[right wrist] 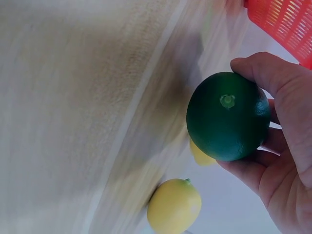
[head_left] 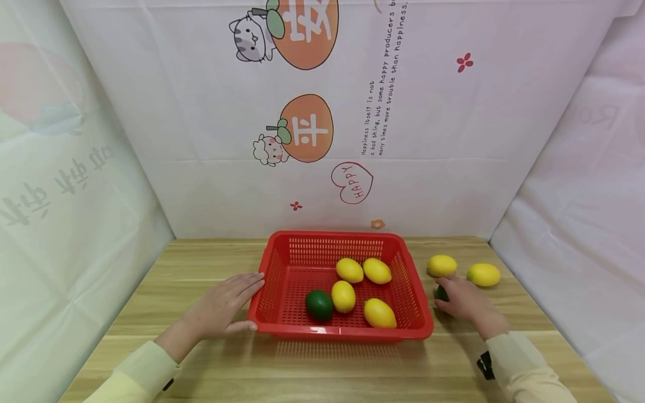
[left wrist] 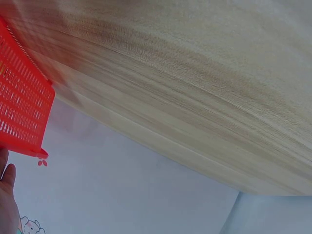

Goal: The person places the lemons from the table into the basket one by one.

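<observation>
My right hand (head_left: 464,301) grips a dark green lime (right wrist: 228,117) to the right of the basket, thumb on one side and fingers curled round the other. Most of that lime is hidden under the hand in the head view. With fingers extended, my left hand (head_left: 221,307) touches the left rim of a red plastic basket (head_left: 340,331). Inside the basket lie several yellow lemons (head_left: 380,313) and one dark green lime (head_left: 319,305).
Two more lemons lie on the wooden table right of the basket: one (head_left: 442,266) just beyond my right hand, another (head_left: 484,275) farther right. A white printed cloth (head_left: 428,168) rises behind the table, with white sheets at both sides.
</observation>
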`<move>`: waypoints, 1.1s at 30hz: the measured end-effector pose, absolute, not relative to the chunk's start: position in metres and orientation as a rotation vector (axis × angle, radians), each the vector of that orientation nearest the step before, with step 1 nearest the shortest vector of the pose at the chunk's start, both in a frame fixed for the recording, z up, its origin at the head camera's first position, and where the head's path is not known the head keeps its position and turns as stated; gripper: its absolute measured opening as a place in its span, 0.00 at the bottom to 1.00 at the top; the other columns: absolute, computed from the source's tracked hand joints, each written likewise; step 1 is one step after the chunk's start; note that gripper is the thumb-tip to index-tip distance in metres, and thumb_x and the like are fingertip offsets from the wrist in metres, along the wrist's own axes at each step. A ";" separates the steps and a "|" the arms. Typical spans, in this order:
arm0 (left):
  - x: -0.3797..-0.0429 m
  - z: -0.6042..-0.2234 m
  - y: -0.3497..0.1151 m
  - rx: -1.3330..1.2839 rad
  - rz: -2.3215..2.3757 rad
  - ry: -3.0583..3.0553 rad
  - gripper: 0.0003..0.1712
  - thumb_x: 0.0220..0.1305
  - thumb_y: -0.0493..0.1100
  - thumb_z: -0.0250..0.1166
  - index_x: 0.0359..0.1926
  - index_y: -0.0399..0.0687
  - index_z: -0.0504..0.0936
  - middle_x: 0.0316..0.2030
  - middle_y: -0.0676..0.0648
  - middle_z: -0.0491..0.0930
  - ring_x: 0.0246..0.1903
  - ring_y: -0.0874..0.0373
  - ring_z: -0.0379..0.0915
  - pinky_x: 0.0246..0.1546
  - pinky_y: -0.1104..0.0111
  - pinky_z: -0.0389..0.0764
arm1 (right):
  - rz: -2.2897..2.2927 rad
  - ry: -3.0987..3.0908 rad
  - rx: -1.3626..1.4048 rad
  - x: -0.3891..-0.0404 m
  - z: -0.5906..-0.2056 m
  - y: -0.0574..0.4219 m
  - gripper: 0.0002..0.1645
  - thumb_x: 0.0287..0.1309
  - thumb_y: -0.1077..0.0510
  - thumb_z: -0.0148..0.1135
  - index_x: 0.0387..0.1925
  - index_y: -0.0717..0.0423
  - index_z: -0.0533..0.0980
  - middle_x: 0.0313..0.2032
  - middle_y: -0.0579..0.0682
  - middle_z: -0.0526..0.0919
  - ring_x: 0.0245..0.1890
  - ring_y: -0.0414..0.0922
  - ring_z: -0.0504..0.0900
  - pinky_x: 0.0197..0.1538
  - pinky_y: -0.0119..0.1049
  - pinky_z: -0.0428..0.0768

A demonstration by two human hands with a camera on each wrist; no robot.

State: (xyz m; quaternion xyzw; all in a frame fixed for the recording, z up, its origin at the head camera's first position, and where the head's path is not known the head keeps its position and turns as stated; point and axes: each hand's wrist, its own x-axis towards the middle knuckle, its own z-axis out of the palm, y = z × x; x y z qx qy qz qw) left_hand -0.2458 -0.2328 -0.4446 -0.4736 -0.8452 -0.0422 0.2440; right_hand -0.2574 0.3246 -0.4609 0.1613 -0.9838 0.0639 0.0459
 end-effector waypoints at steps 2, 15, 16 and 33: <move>-0.246 -0.445 -0.233 -1.295 -0.119 -2.306 0.49 0.66 0.73 0.46 0.62 0.31 0.71 0.63 0.37 0.71 0.61 0.42 0.68 0.58 0.50 0.72 | 0.202 -3.001 0.493 -0.257 -0.459 0.324 0.30 0.50 0.56 0.73 0.52 0.69 0.75 0.50 0.69 0.77 0.47 0.63 0.78 0.48 0.59 0.77; -0.245 -0.444 -0.232 -1.295 -0.131 -2.315 0.49 0.66 0.73 0.45 0.63 0.32 0.71 0.63 0.37 0.70 0.61 0.43 0.68 0.57 0.50 0.72 | 0.210 -2.964 0.517 -0.251 -0.441 0.321 0.27 0.52 0.55 0.71 0.49 0.68 0.76 0.45 0.65 0.79 0.44 0.60 0.79 0.46 0.57 0.79; -0.245 -0.444 -0.232 -1.295 -0.133 -2.317 0.49 0.66 0.73 0.46 0.63 0.32 0.71 0.63 0.37 0.70 0.61 0.43 0.68 0.57 0.50 0.72 | 0.196 -2.950 0.527 -0.251 -0.440 0.321 0.27 0.51 0.55 0.71 0.49 0.69 0.76 0.45 0.65 0.79 0.43 0.60 0.79 0.46 0.56 0.79; -0.245 -0.443 -0.232 -1.293 -0.124 -2.344 0.49 0.65 0.73 0.48 0.63 0.32 0.71 0.63 0.37 0.70 0.61 0.43 0.68 0.58 0.50 0.72 | 0.075 -2.766 0.689 -0.248 -0.414 0.311 0.28 0.47 0.58 0.74 0.47 0.71 0.76 0.45 0.68 0.79 0.42 0.62 0.80 0.45 0.55 0.81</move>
